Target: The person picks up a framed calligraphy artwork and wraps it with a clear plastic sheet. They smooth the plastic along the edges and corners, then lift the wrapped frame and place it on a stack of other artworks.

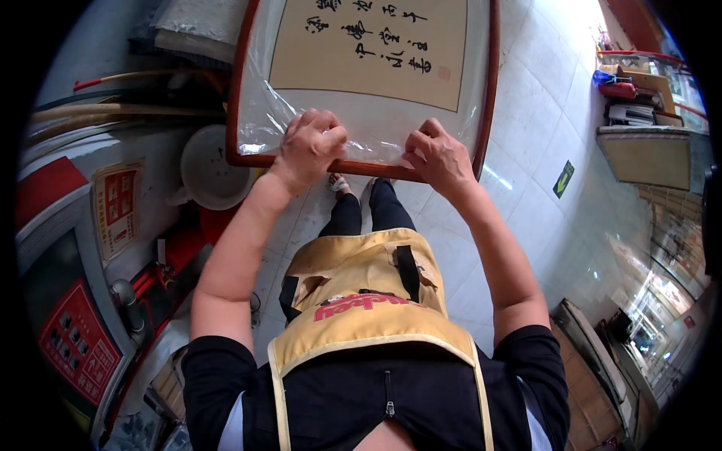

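Bright daylight, glare on plastic film (271, 113), fisheye-bent dark rim.

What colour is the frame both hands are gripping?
Reddish-brown wood frame, clearest in the head view.

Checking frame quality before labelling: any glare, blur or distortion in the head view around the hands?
Head view: sharp at centre, both the left hand and right hand crisp on the clear plastic wrap over the framed calligraphy; white glare streaks on the wrap beside the left hand; fisheye bends the wooden frame edges; black vignette at corners; bright washed-out patch on the floor tiles at right.
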{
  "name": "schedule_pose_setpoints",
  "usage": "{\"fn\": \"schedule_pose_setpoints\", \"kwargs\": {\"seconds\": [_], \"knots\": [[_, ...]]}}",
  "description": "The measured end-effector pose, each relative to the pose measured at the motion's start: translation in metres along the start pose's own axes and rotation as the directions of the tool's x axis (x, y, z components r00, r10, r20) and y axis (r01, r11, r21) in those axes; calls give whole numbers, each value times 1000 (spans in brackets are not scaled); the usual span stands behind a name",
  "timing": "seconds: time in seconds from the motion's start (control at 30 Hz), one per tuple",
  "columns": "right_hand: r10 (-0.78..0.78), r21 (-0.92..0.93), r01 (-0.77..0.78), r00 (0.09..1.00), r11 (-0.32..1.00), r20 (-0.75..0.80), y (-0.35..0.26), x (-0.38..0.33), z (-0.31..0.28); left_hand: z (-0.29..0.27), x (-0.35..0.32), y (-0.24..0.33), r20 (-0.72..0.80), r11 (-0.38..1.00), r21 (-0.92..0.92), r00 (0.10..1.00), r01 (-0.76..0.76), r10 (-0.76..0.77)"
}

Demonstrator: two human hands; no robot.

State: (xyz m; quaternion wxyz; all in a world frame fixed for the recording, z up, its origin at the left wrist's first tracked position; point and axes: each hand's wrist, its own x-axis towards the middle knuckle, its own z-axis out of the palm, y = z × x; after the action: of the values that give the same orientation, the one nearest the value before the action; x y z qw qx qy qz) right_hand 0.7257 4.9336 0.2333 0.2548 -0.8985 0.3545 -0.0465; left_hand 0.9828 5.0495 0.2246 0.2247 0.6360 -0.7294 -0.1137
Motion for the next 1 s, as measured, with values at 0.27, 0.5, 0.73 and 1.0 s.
{"fn": "schedule_pose_setpoints", "kwargs": {"seconds": [0.27, 0.5, 0.73, 1.0], "knots": [[150, 307, -80, 965, 948, -214, -4, 23, -12, 21, 32, -9, -137, 962, -125, 956, 244, -260], [-115, 219, 74, 977, 973, 181, -20, 6, 12, 22, 26, -11, -340, 985, -32, 925, 167, -168], [-151, -18, 158, 968, 987, 199, 15, 11, -25, 12, -21, 25, -300, 998, -3, 952, 60, -59], [-3, 116, -29, 965, 993, 262, 31, 38, -35, 32, -26, 39, -147, 992, -118, 988, 38, -55]]}}
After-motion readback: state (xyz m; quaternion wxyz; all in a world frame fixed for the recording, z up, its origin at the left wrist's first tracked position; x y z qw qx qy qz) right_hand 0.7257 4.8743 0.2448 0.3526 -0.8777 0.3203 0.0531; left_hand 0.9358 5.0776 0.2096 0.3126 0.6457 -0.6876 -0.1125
